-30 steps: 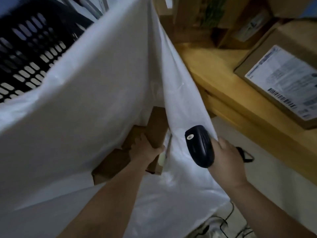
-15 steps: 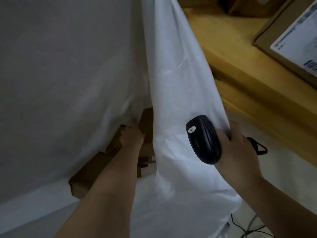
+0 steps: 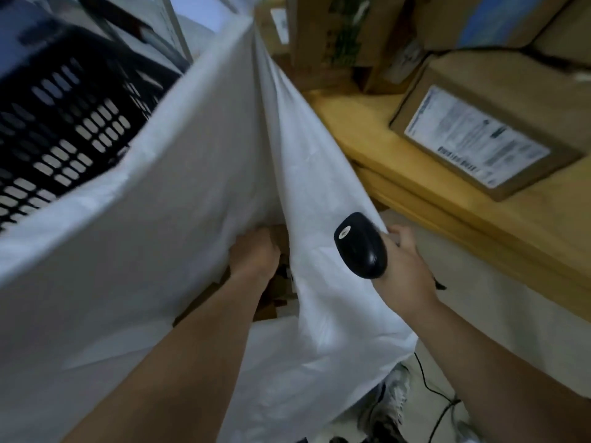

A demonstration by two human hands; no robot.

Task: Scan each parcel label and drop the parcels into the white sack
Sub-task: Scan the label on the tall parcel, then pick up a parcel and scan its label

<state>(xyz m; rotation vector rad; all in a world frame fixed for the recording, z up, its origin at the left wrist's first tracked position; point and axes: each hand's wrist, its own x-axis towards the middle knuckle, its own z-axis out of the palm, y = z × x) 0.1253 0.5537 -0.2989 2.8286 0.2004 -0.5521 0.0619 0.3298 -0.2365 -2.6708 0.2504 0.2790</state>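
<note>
Down in the mouth of the white sack point(image 3: 153, 225), the left hand point(image 3: 256, 255) rests against a brown cardboard parcel point(image 3: 279, 233). The cloth hides its fingers, so I cannot tell whether it grips or merely touches. The right hand point(image 3: 406, 270) clasps the black scanner point(image 3: 359, 244) and seems to pin the sack's edge too. If that edge slips, the thin, limp cloth could fold shut and snag the parcel. 1 labelled parcel point(image 3: 479, 135) waits on the table point(image 3: 399, 183) nearby.

a parcel sorting room: labelled cardboard boxes point(image 3: 499, 123) on a wooden shelf point(image 3: 447, 219), black crate point(image 3: 64, 123).
</note>
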